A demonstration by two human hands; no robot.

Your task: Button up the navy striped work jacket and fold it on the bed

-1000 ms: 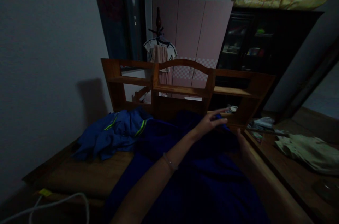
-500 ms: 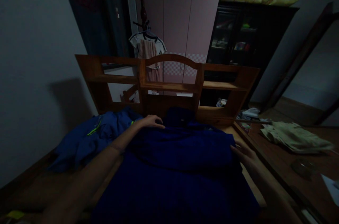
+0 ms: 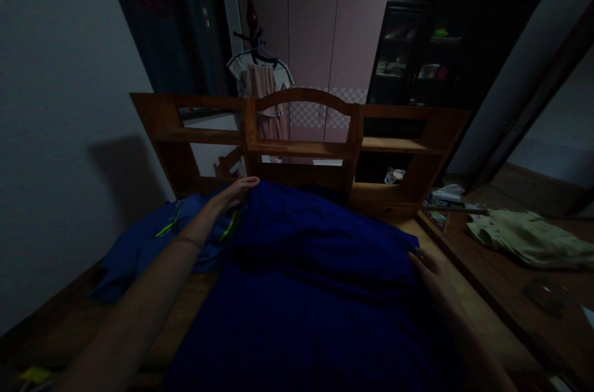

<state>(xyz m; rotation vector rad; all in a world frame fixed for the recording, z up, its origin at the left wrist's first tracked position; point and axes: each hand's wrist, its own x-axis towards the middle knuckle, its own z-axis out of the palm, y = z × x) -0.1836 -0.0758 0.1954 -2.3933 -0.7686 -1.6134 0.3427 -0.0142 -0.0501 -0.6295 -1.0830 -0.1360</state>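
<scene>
A dark blue garment (image 3: 315,256) spreads over the wooden surface in front of me; its exact kind is hard to make out in the dim light. My left hand (image 3: 236,191) pinches its far left corner and holds it raised. At the garment's right edge, my right hand (image 3: 427,265) is closed on the cloth. Just left of it lies a crumpled lighter blue garment (image 3: 143,243) with bright green stripes, partly behind my left forearm.
A wooden headboard with shelves (image 3: 301,148) stands at the far end. To the right, folded pale green cloth (image 3: 529,237) and a glass dish (image 3: 550,294) lie on a brown surface. Behind are a pink wardrobe (image 3: 313,33), clothes on a rack (image 3: 262,73) and a dark cabinet (image 3: 482,58).
My left hand has moved left and away from me, now lifting the garment's far left corner. The cloth's far edge is pulled straighter. My right hand stays at the right edge.
</scene>
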